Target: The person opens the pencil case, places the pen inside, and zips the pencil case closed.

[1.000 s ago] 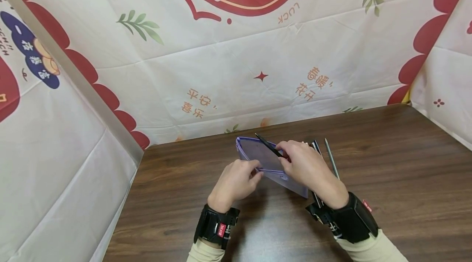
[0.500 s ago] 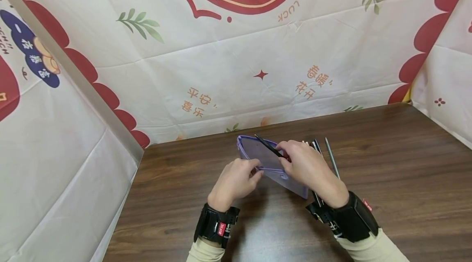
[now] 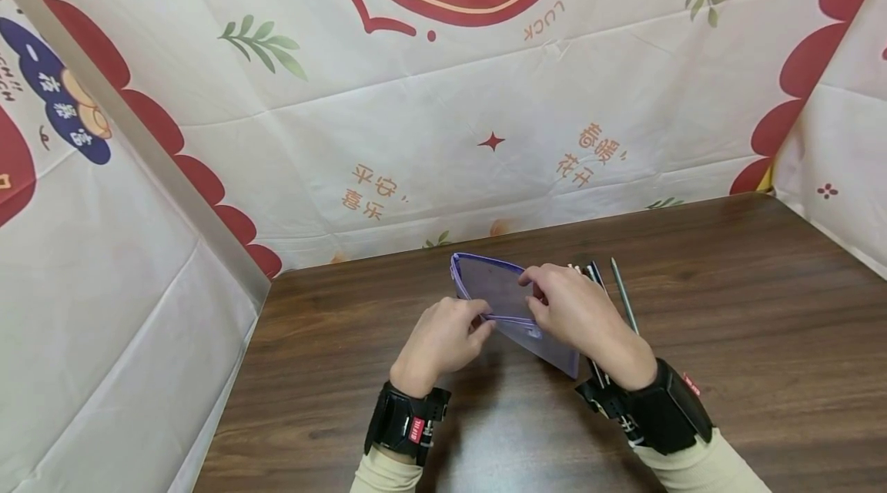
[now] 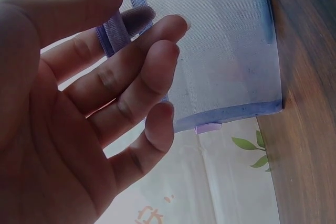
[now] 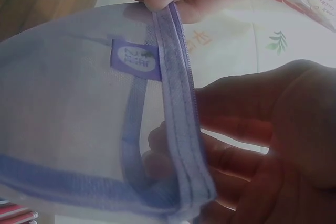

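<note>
A translucent purple mesh zipper pouch [image 3: 547, 347] stands tilted over the table, its mouth spread apart. My left hand [image 3: 438, 340] pinches the near zipper edge between thumb and index finger, the other fingers loosely bent in the left wrist view. At the mouth's right side is my right hand [image 3: 584, 317], thumb and index finger apart with nothing between them in the head view. The right wrist view has its fingers behind the zipper band [image 5: 181, 108], partly seen through the mesh. A purple label [image 5: 135, 60] sits beside that band.
Right of the pouch, a green pencil [image 3: 621, 289] lies on the brown wooden table [image 3: 748, 308]. Several slim pens [image 3: 594, 276] lie beside it, partly hidden under my right hand and wrist. A white printed cloth [image 3: 416, 115] hangs behind the table.
The black pen that my right hand held over the pouch's mouth is gone from its fingers and out of sight in the head view. The pouch has shifted slightly right; both hands stay nearly in place.
</note>
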Tool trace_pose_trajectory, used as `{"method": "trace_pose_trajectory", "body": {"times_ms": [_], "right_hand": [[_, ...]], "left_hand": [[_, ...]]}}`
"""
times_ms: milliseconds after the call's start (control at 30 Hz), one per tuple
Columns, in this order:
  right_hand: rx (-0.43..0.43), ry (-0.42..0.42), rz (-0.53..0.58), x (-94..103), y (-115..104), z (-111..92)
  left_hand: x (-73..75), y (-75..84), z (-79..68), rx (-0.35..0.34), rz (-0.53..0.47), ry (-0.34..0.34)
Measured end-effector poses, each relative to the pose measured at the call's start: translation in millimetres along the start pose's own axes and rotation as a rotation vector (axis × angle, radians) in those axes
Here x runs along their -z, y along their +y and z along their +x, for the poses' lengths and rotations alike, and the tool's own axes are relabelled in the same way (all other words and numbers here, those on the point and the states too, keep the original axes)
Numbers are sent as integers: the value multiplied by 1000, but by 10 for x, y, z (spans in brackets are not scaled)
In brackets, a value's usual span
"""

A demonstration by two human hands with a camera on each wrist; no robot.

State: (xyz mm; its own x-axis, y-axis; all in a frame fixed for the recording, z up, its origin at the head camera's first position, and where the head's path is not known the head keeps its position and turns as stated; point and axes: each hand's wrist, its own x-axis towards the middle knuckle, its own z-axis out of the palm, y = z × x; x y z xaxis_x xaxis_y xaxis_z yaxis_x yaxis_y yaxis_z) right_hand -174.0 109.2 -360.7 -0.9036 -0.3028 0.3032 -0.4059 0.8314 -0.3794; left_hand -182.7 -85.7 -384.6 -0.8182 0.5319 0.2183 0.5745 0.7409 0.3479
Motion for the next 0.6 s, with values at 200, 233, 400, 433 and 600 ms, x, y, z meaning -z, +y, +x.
{"method": "trace_pose_trajectory", "body": {"times_ms": [200,233,400,433,600], "right_hand": [[24,4,31,43,19,13],[27,6,40,55,23,16],[52,62,66,116,51,37],[60,78,69,132,60,41],[57,116,81,214,124,39]], "left_hand": [[16,1,9,5,-8,-14],[20,3,10,6,-8,-17],[43,13,11,16,-10,-31],[47,15,11,16,-10,-32],[57,20,8,17,-11,-34]]}}
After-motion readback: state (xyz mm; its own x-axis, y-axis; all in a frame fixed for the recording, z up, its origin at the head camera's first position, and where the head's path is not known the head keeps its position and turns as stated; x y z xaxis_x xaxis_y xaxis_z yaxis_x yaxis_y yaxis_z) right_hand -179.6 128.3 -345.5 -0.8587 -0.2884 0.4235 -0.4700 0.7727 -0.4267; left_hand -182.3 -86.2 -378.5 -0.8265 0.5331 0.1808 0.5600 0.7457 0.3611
